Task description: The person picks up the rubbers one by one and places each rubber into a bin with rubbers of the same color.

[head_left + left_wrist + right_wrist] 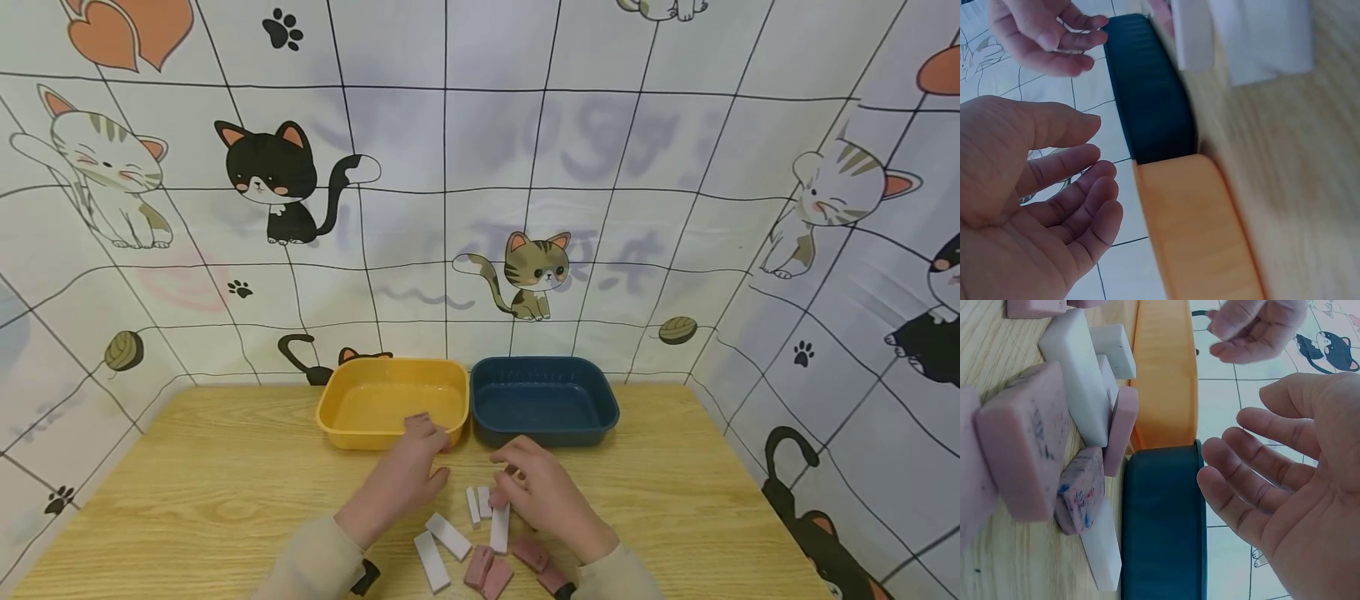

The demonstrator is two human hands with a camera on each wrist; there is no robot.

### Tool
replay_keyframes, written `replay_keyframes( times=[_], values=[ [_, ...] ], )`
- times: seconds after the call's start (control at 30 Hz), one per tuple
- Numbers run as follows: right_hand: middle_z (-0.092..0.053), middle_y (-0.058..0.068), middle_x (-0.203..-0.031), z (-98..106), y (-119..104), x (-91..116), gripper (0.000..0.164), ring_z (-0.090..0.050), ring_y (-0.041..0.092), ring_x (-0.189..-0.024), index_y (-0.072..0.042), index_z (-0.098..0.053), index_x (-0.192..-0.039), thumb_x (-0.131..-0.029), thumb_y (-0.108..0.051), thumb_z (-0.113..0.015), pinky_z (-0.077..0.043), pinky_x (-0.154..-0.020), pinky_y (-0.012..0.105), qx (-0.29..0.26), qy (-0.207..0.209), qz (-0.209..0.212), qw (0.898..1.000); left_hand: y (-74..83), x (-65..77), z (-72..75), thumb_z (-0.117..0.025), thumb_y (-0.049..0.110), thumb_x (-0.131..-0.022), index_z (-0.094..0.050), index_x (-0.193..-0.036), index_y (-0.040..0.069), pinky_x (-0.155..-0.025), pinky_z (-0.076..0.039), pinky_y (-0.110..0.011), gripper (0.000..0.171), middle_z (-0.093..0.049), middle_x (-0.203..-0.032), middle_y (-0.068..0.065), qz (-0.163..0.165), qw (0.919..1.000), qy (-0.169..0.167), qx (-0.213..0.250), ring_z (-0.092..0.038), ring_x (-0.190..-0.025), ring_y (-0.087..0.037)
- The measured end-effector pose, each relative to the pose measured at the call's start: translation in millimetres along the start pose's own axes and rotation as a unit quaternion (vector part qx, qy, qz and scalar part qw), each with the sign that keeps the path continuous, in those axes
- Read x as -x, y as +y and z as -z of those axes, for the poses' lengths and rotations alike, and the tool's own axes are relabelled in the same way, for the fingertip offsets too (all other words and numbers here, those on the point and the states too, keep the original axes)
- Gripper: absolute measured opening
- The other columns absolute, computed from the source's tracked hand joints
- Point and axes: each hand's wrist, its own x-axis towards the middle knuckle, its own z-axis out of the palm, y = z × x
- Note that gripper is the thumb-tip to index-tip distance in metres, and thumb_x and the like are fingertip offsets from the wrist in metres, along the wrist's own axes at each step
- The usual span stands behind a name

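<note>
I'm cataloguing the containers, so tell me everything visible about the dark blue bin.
The dark blue bin is an open-topped, rounded rectangle with sloping walls and a thin rim, apparently plastic. It sits upright on the wooden table, right of the yellow bin, their rims close together or touching. The right hand overlaps its near wall in the head view; contact is unclear.

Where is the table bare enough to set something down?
The table is bare left of the left sleeve and yellow bin, and right of the right sleeve and blue bin, out to the patterned backdrop both ways. Between the sleeves it's crowded: white blocks and pink blocks lie close together, some beside the right hand.
</note>
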Motion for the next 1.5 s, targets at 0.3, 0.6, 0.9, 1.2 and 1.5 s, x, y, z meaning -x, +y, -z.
replay_keyframes(
  times=[0.3, 0.6, 0.9, 1.2, 1.5],
  values=[
    [-0.066, 0.000, -0.110, 4, 4, 6, 0.024, -0.066, 0.014, -0.090, -0.009, -0.075, -0.117, -0.098, -0.005, -0.061, -0.058, -0.076, 0.035, -0.001, 0.001, -0.016, 1.000, 3.6, 17.6, -5.8, -0.081, 0.003, -0.083, -0.069, -0.100, 0.003, -0.074, -0.054, -0.035, 0.021, -0.060, -0.093, -0.006, 0.011, 0.9980, -0.056, 0.028, -0.057, -0.083, -0.015],
    [-0.066, 0.002, -0.107, 5, 8, 10, 0.022, -0.066, 0.014, -0.087, -0.007, -0.074, -0.117, -0.100, -0.007, -0.060, -0.059, -0.074, 0.034, -0.009, -0.006, -0.017, 1.000, 13.4, 29.5, -9.8, -0.078, 0.008, -0.087, -0.071, -0.102, 0.005, -0.081, -0.054, -0.033, 0.018, -0.060, -0.097, 0.000, -0.003, 0.9937, -0.103, 0.045, -0.057, -0.091, -0.012],
    [-0.066, 0.005, -0.103, 2, 12, 16, 0.020, -0.065, 0.011, -0.084, -0.006, -0.074, -0.113, -0.097, -0.004, -0.062, -0.059, -0.072, 0.035, -0.002, -0.005, -0.002, 1.000, 17.9, 38.0, -12.0, -0.079, 0.016, -0.089, -0.073, -0.108, 0.014, -0.083, -0.054, -0.026, 0.020, -0.062, -0.103, 0.006, 0.009, 0.9815, -0.174, 0.079, -0.052, -0.092, -0.003],
    [-0.066, 0.001, -0.105, -1, 12, 23, 0.014, -0.062, 0.007, -0.084, -0.004, -0.074, -0.108, -0.099, -0.008, -0.064, -0.056, -0.071, 0.026, 0.002, -0.009, 0.005, 1.000, 24.3, 44.5, -15.6, -0.081, 0.019, -0.088, -0.074, -0.113, 0.019, -0.080, -0.053, -0.020, 0.026, -0.063, -0.107, 0.011, 0.021, 0.9702, -0.215, 0.110, -0.055, -0.095, -0.001],
    [-0.063, -0.003, -0.100, -1, 10, 30, 0.016, -0.053, 0.001, -0.080, -0.010, -0.075, -0.105, -0.100, -0.005, -0.061, -0.051, -0.068, 0.023, -0.023, -0.036, -0.030, 0.999, 23.4, 47.2, -22.1, -0.079, 0.028, -0.089, -0.074, -0.113, 0.020, -0.081, -0.051, -0.021, 0.025, -0.064, -0.109, 0.014, -0.027, 0.9701, -0.210, 0.118, -0.054, -0.094, 0.000]
  ],
)
